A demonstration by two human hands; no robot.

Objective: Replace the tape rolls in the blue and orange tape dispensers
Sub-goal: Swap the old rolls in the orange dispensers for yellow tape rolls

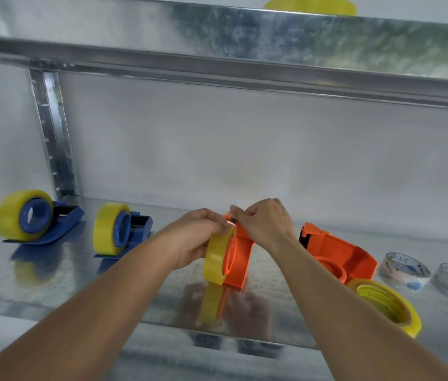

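In the head view, an orange tape dispenser [240, 250] carrying a glossy yellow tape roll [217, 258] is held upright on the galvanized steel shelf [66, 281] at centre, its roll gripped by the curled fingers of the left hand [199, 240], while the tape's free end is pinched at the cutter by the right hand [265, 225]. Two loaded blue tape dispensers [123, 229] are seen at nine o'clock, and an empty orange dispenser [338, 253] and a loose yellow roll [385, 303] at three to four o'clock; the moulded plastic is judged light and stiff, the film thin and sticky, best taken at its end

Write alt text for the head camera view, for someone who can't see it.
Two bare hands work on an orange tape dispenser loaded with a yellow roll on a metal shelf: left hand holds the roll, right hand pinches at the top. Two loaded blue dispensers sit left.
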